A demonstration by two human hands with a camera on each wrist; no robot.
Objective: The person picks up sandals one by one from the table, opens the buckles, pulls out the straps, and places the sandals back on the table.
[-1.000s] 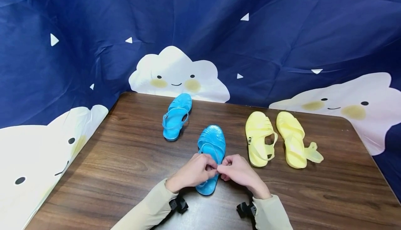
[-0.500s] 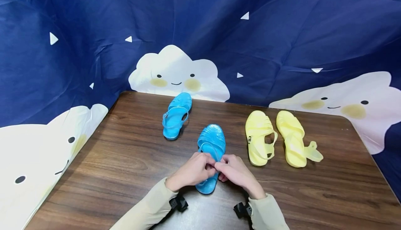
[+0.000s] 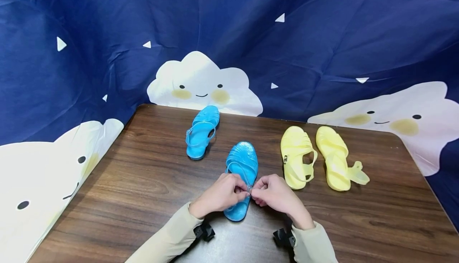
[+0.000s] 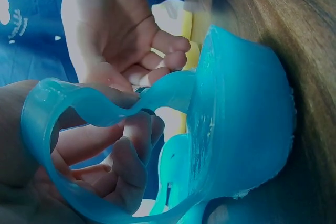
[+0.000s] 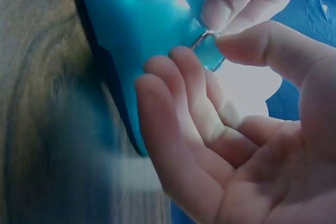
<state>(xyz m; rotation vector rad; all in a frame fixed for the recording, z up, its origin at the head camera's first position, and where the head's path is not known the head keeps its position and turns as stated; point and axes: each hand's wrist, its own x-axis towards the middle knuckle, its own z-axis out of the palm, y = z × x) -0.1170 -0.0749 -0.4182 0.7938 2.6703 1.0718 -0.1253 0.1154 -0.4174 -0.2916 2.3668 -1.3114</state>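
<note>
A blue jelly sandal (image 3: 242, 158) lies on the table, toe pointing away, with both hands over its heel half. My left hand (image 3: 221, 193) pinches its thin ankle strap (image 4: 173, 90) near the buckle; in the left wrist view the strap loops up around the fingers. From the right side, my right hand (image 3: 277, 195) pinches the small metal buckle (image 5: 206, 40) between thumb and forefinger, and its other fingers are bent below. The two hands' fingertips nearly meet there. Whether the strap's end runs through the buckle is hidden by the fingers.
Another blue sandal (image 3: 203, 132) with its strap looped stands farther back left. To the right lie a yellow sandal (image 3: 297, 157) and a second yellow sandal (image 3: 333, 159), whose strap spreads out sideways. A blue cloth (image 3: 229, 24) hangs behind the wooden table (image 3: 150, 167).
My right hand moved slightly left over the left fingertips, then drew back right, uncovering the metal buckle between the hands. The left hand and all sandals stay nearly still.
</note>
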